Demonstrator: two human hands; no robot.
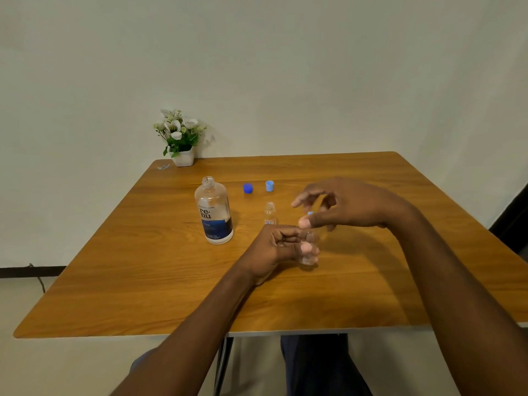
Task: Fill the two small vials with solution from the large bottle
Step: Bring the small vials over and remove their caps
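Left hand grips small clear vial; right hand pinches, seemingly, small light-blue cap just above it.

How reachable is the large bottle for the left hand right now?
Probably not yet: the left hand grips a small vial, though the path to the large bottle looks free.

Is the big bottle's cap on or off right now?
Off. The large bottle stands upright with its threaded neck bare; a dark blue cap lies on the table nearby.
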